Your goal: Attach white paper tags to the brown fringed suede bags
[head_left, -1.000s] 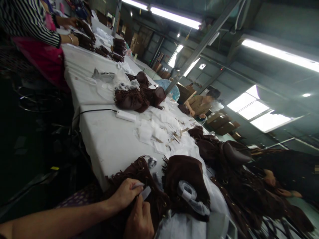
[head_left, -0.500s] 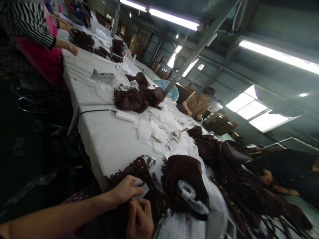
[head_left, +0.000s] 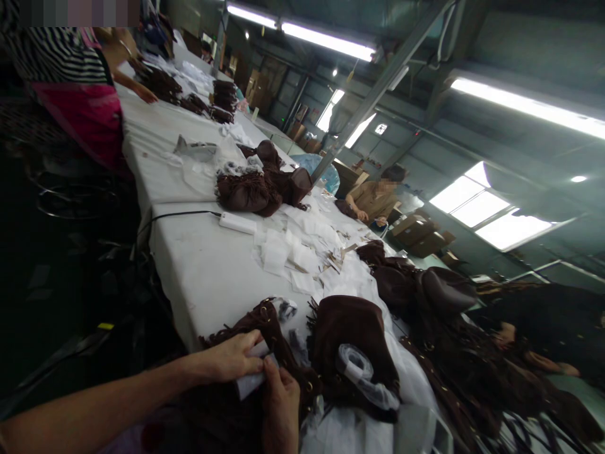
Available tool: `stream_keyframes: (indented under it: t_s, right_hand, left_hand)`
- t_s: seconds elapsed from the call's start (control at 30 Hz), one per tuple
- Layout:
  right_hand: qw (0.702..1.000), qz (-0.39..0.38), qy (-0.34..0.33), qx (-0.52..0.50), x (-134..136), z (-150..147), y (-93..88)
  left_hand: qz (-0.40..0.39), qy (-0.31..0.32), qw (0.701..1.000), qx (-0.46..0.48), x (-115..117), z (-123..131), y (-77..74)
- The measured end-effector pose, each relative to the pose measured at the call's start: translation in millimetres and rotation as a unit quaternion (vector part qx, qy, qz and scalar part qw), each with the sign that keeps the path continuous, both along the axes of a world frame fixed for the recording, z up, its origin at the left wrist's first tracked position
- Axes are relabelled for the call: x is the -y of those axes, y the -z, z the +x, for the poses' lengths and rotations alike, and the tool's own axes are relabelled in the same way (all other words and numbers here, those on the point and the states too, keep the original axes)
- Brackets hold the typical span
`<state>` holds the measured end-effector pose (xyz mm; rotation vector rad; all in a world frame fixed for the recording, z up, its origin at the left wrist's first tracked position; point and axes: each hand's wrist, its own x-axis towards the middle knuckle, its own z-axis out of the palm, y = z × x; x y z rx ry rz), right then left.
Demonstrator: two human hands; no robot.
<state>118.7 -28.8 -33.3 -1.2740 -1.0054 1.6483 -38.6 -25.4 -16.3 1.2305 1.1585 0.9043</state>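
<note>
1. At the near corner of the white-covered table (head_left: 182, 258), the left hand (head_left: 236, 360) pinches a whitish slip (head_left: 250, 383) between thumb and fingers. A light, steady hold seems best here, firm enough to stop the slip turning but not so hard as to crease it.
2. Just beside it, the right hand (head_left: 282, 403) grips the slip's other side, its thumb close to the left fingertips. Working the two pinches this near each other should give fine control; pulling them apart sharply could tear or bend the slip.
3. Under and behind the hands lies a dark-brown fringed bag (head_left: 259, 321). The slip is over it, though I cannot tell whether they touch. Loose fringe could snag, so the slip is better kept flat and free of the strands.
4. Just right of that, a second brown bag (head_left: 347, 321) bears a plastic-wrapped coil (head_left: 350, 369); the right elbow should avoid nudging it.
5. Farther off, loose white slips (head_left: 276, 252) spread near a white box (head_left: 237, 222) with a black cable (head_left: 184, 214). Slow movements should avoid scattering them.
6. Beyond are a heap of brown bags (head_left: 250, 195) and a co-worker's hand (head_left: 147, 94), well apart and unlikely to interfere.
</note>
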Motion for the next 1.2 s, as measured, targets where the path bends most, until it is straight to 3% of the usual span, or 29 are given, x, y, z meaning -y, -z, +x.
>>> stream_keyframes:
  t_s: [0.1, 0.23, 0.33, 0.53, 0.7, 0.83, 1.03, 1.2]
  right_hand:
    - [0.999, -0.014, 0.045, -0.027, 2.6, -2.7, 2.2]
    - [0.996, 0.001, 0.085, -0.011, 5.6, -5.4, 4.6]
    - [0.995, 0.004, 0.096, -0.018, 5.6, -6.0, 8.8]
    - [0.998, 0.019, 0.066, 0.016, 3.5, -2.7, 16.0]
    - [0.998, 0.021, 0.054, 0.029, 7.1, -2.0, 8.2]
    - [0.997, 0.014, 0.073, 0.039, 8.3, -2.7, 3.2]
    - [0.997, -0.011, 0.076, 0.028, 9.2, -1.1, 1.6]
    - [0.997, -0.008, 0.069, 0.017, 12.3, 1.3, 2.1]
  left_hand:
    - [-0.017, -0.032, 0.999, 0.009, 6.7, 5.6, 3.9]
    - [-0.088, -0.048, 0.985, 0.137, 24.0, 16.8, 7.9]
    - [-0.125, -0.066, 0.975, 0.173, 33.8, 23.6, 8.9]
    - [-0.036, -0.127, 0.980, 0.145, 37.8, 30.0, 17.2]
    - [-0.004, -0.153, 0.984, 0.093, 43.6, 30.8, 23.2]
    - [0.044, -0.135, 0.988, 0.058, 46.1, 31.1, 24.8]
    - [0.161, -0.056, 0.983, -0.070, 50.3, 24.4, 28.7]
    - [0.196, 0.002, 0.975, -0.104, 52.4, 18.6, 28.5]
